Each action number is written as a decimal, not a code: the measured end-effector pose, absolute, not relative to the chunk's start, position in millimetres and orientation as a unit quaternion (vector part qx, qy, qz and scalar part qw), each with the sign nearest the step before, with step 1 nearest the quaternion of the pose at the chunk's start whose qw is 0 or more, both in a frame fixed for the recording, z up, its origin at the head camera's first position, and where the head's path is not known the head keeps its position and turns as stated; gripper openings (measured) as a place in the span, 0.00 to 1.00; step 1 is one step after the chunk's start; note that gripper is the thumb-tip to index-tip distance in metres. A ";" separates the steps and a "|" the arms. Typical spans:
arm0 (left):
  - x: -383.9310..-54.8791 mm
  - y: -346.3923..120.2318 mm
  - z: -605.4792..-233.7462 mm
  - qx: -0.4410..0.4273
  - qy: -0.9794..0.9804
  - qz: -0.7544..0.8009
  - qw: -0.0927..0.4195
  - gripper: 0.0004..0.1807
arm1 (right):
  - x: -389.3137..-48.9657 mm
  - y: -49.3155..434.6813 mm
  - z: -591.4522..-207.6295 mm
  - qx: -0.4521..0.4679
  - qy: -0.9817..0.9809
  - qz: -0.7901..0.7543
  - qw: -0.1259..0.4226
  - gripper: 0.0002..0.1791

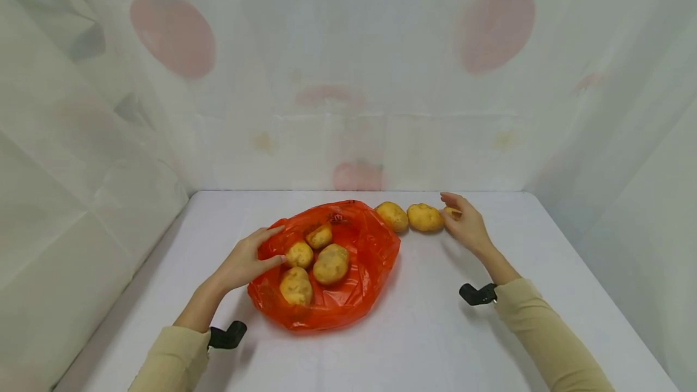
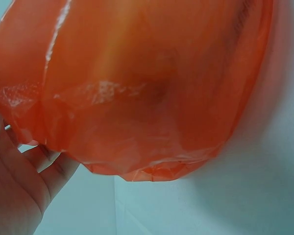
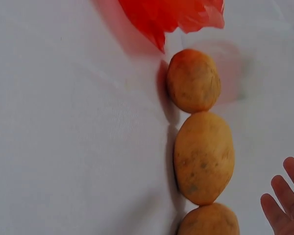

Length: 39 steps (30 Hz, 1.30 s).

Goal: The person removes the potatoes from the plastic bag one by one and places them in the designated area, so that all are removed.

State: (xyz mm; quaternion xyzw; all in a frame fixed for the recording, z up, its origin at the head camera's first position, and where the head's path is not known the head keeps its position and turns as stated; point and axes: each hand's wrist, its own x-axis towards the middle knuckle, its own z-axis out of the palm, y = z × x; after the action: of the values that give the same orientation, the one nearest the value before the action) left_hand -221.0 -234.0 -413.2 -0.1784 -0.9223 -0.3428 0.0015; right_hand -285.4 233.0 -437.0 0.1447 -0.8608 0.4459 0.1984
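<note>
A red plastic bag (image 1: 354, 313) lies wide-mouthed on the table with several potatoes inside, among them a large potato (image 1: 331, 264). My left hand (image 1: 245, 262) reaches over the bag's left rim, thumb and fingers spread apart, the thumb tip beside a small potato (image 1: 299, 254). In the left wrist view, the bag's side (image 2: 137, 107) hides the fingertips. Beyond the bag's far right edge, three potatoes stand in a row, with a middle potato (image 3: 204, 159). My right hand (image 1: 467, 225) hovers at the row's right end, partly covering the last potato (image 3: 209, 223). Its fingers are extended.
A white cloth covers the table (image 1: 425, 325). White curtains with faded fruit prints, such as a red fruit (image 1: 173, 35), hang behind and at both sides. A dark wrist mount (image 1: 229, 336) sits under each forearm.
</note>
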 end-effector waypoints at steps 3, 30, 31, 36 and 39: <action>-221.3 -234.2 -413.2 -0.178 -0.923 -0.341 0.001 0.36 | -283.9 226.1 -434.3 0.162 -0.858 0.447 0.195 0.23; -224.6 -235.0 -416.6 -0.180 -0.923 -0.340 0.005 0.35 | -266.8 151.5 -417.9 0.324 -0.839 0.433 0.063 0.29; -224.5 -235.0 -416.6 -0.179 -0.923 -0.340 0.005 0.35 | -266.5 149.1 -417.9 0.334 -0.836 0.431 0.061 0.30; -223.9 -235.9 -415.9 -0.178 -0.923 -0.341 0.003 0.36 | -262.8 138.5 -415.4 0.364 -0.824 0.432 0.046 0.29; -223.4 -236.2 -415.0 -0.179 -0.923 -0.341 0.002 0.37 | -259.4 132.5 -411.9 0.367 -0.829 0.420 0.039 0.29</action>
State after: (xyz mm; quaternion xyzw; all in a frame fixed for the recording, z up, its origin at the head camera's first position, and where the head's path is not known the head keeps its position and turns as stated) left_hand -223.4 -236.2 -415.0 -0.1792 -0.9227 -0.3414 0.0020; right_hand -259.4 132.5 -411.9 0.3667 -0.8292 0.4201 0.0390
